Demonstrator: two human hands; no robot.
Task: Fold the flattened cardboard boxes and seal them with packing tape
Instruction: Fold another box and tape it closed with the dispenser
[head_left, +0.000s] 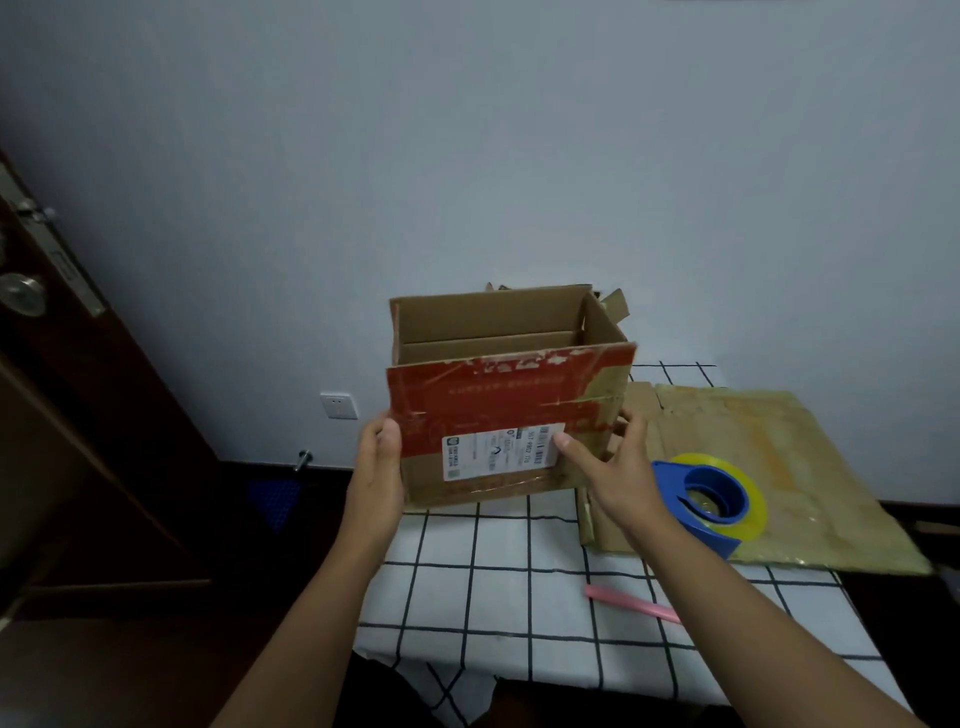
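Your left hand (378, 457) grips the left edge of the cardboard box (498, 410), thumb on the near face and fingers curled round the corner out of sight. Your right hand (618, 470) holds the box's right side, thumb pressed on the white shipping label (501, 451) and fingers wrapped round the right edge. Between them the box stands upright and open at the top, its near face red above and brown below, its lower edge at the far left part of the worktop (519, 571), which carries a white cloth with a black grid. Just right of your right hand, a blue tape dispenser (711, 501) with a yellowish roll rests on a flattened cardboard sheet (779, 447). Nearer you on the cloth lies a pink cutter (631, 603), well apart from the box.
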